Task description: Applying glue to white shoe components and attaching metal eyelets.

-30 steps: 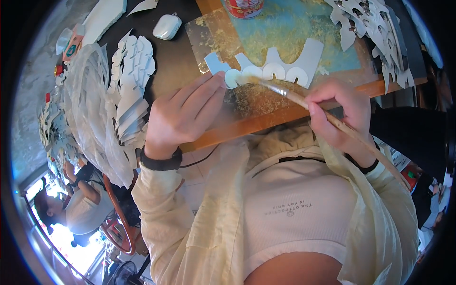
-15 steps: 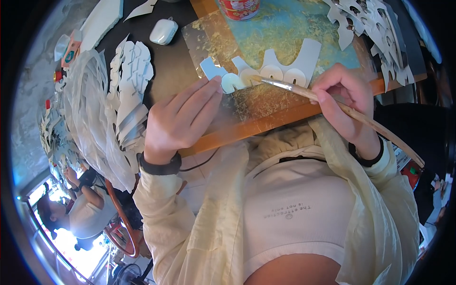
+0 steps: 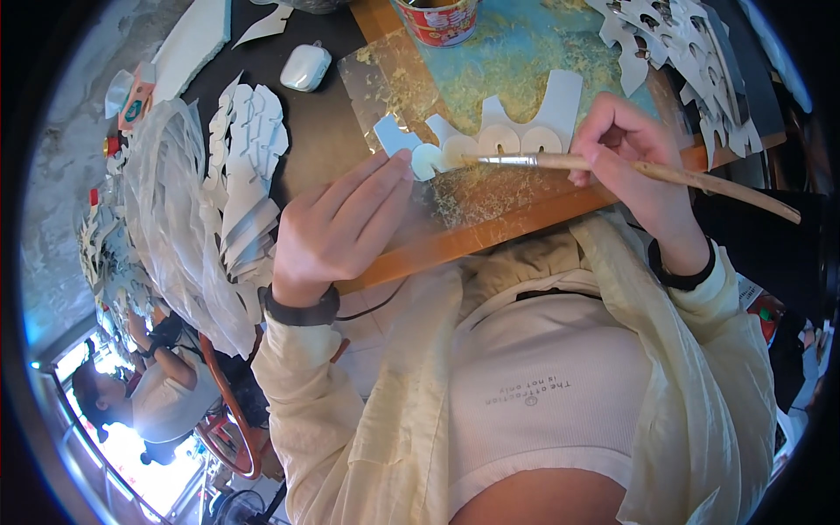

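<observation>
On the table near its front edge lies a pale, scalloped cut-out piece (image 3: pixel 560 101) with upright tabs and round discs along its lower side. The closed fingers of my left hand (image 3: pixel 341 223) grip its left end by the bluish disc, the thumb hidden. My right hand (image 3: pixel 626 153) is closed around the wooden handle of a paintbrush (image 3: pixel 647 169). The brush points left, and its yellowish bristles touch the lower part of the piece, close to the second disc from the left.
A red-patterned tub (image 3: pixel 440 22) stands at the far side on a glue-stained, blue-green surface (image 3: pixel 516 44). White cut-outs are stacked at the far right (image 3: pixel 682 52) and left (image 3: pixel 249 149). A white earphone case (image 3: pixel 306 66) lies far left. Another person (image 3: pixel 166 385) sits at the left.
My right hand has moved slightly up, and the brush handle has swung to lie more level. The bristles have shifted a little lower on the piece. My left hand keeps its hold.
</observation>
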